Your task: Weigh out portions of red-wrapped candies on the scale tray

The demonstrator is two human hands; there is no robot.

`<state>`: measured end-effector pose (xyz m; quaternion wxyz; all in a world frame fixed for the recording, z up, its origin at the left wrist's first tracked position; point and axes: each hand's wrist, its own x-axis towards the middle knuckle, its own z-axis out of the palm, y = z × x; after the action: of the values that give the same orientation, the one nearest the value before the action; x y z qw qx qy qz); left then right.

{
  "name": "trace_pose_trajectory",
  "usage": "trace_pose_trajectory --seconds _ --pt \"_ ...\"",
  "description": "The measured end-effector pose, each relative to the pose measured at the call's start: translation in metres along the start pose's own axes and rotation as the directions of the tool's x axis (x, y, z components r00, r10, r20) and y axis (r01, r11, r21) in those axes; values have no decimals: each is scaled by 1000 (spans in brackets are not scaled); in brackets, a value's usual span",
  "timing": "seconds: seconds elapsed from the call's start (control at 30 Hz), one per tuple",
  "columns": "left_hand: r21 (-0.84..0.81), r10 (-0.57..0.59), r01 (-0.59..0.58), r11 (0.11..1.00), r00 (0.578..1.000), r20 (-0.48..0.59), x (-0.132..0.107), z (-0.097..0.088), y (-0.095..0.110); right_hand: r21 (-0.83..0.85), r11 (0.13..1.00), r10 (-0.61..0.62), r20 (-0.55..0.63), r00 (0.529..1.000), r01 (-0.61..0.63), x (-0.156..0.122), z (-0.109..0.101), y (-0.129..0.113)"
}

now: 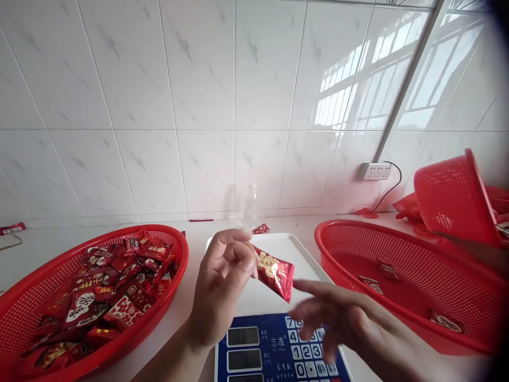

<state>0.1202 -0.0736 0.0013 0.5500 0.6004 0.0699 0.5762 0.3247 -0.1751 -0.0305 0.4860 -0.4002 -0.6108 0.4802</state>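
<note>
Pinched between the fingers and thumb of my left hand [226,281] is a red snack packet [274,270] with gold figures printed on it. It hangs tilted above the white pan [294,249] of a digital scale. My right hand [338,313] is to the right of the packet, fingers apart and slightly blurred, over the scale's blue keypad panel [274,350]. Its index fingertip is close to the packet's lower end; whether it touches I cannot tell. The scale's displays show no digits I can read.
On the left, a red basket [181,254] holds many small red packets. A second red basket [330,233] on the right has a few packets in it. Beyond it another red basket [445,201] is tipped. A clear bottle [250,207] and a power strip [376,171] are at the wall.
</note>
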Motion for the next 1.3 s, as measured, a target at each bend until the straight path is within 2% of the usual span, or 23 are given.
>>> trace_pose_trajectory --seconds 0.07,0.17,0.23,0.33,0.43,0.53,0.7,0.83,0.9,0.97,1.03,1.1,1.17,1.23,1.3 --pt "32 31 -33 999 999 37 -3 1 1 88 996 -42 80 996 35 32 10 -15" --pt "58 70 -71 996 997 34 -4 3 3 83 996 -44 38 998 41 63 23 -33" --pt "103 81 -77 992 996 -37 -3 4 5 33 996 -78 8 997 78 71 25 -38" --pt "226 -7 30 974 995 -104 2 6 7 -71 987 -148 -16 989 146 74 22 -39" --pt "348 -125 129 929 992 -34 6 5 5 -159 975 -160 -22 987 155 74 17 -37" --pt "399 -159 148 905 987 -4 8 1 1 -228 968 -104 6 995 103 75 12 -37" --pt "221 -234 227 949 972 3 7 -2 -4 -235 969 -65 72 995 80 73 10 -42" --pt "34 -305 307 951 951 -49 7 4 -4 -207 974 -68 95 993 87 69 11 -46" --pt "39 -304 306 951 951 -59 7 5 -3 -176 981 -65 88 994 80 69 12 -45" --pt "136 -245 252 958 967 -72 7 6 -1 -118 990 -74 42 996 78 71 14 -41" --pt "245 -208 209 947 978 -30 8 7 1 -62 994 -86 -12 996 85 74 16 -36" --pt "267 -225 209 941 974 32 8 8 2 -34 996 -86 -30 996 85 77 18 -31" --pt "215 -248 232 949 968 49 9 9 1 -65 996 -67 3 998 67 78 19 -28" --pt "161 -233 230 960 973 -2 9 9 -1 -149 986 -71 26 997 74 79 17 -27" --pt "150 -225 227 962 974 -31 11 8 -2 -241 964 -122 -12 992 116 79 15 -28"
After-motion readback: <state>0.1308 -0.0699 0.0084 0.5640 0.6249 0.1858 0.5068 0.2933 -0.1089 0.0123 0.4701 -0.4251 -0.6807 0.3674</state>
